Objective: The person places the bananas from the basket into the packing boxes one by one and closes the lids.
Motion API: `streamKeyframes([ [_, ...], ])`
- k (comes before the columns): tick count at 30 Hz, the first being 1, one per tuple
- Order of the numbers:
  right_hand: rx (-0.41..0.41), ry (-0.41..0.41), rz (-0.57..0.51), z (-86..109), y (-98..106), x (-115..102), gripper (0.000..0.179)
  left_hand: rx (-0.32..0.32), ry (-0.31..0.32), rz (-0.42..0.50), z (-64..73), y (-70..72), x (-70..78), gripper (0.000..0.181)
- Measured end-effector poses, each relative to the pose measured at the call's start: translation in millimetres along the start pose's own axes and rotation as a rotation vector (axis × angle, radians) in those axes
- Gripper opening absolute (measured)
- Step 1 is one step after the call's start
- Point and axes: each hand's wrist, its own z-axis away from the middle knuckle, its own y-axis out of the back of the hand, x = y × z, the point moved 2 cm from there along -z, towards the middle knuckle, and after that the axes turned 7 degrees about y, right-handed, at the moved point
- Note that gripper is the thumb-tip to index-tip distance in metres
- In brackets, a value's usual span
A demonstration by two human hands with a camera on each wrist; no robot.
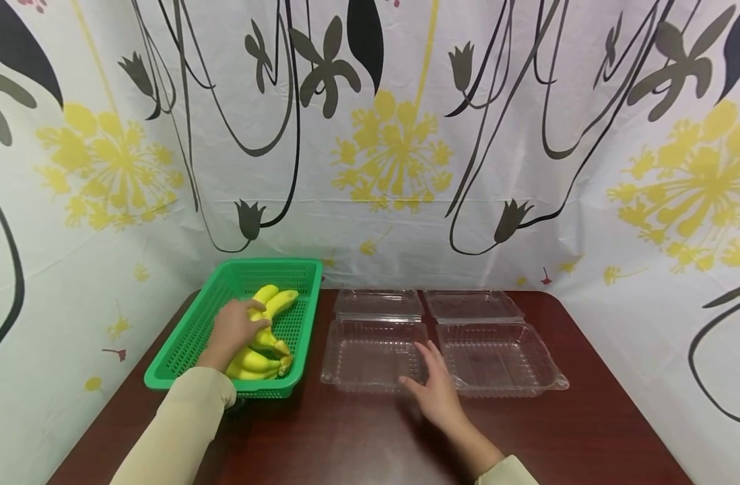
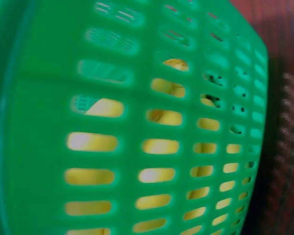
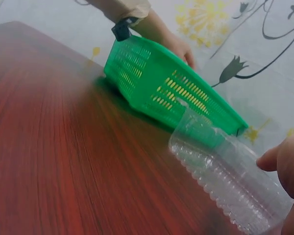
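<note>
Inside the green basket [image 1: 315, 296], I see the left hand [image 1: 233, 329] at the bananas [image 1: 281, 304], grip unclear; the right hand [image 1: 433, 387] spreads empty fingers near a clear container [image 1: 366, 360].

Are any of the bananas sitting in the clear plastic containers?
No, the bananas lie in the green basket, and none shows in the left container or the right container.

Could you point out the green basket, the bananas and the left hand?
Green basket [image 2: 44, 122]: left wrist view, solid outer wall.
Bananas [image 1: 265, 339]: head view, peel mid-pile.
Left hand [image 1: 233, 329]: head view, back of hand.
</note>
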Motion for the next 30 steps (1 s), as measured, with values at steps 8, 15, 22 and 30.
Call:
streamKeyframes([
  [8,-0.008,0.003,0.023,-2.2,0.7,13.9,0.070,0.136,0.001,0.017,0.7,8.1,6.9,0.028],
  [15,-0.003,0.004,0.007,-1.0,-0.1,19.1,0.071,0.198,0.003,0.050,2.4,20.1,19.7,0.026],
  [22,0.010,-0.043,-0.011,2.1,1.3,19.2,0.075,0.300,0.007,0.087,4.3,30.3,26.6,0.026],
  [30,-0.001,-0.087,-0.021,4.2,2.0,20.9,0.077,0.384,-0.025,0.169,9.3,42.2,34.7,0.024],
])
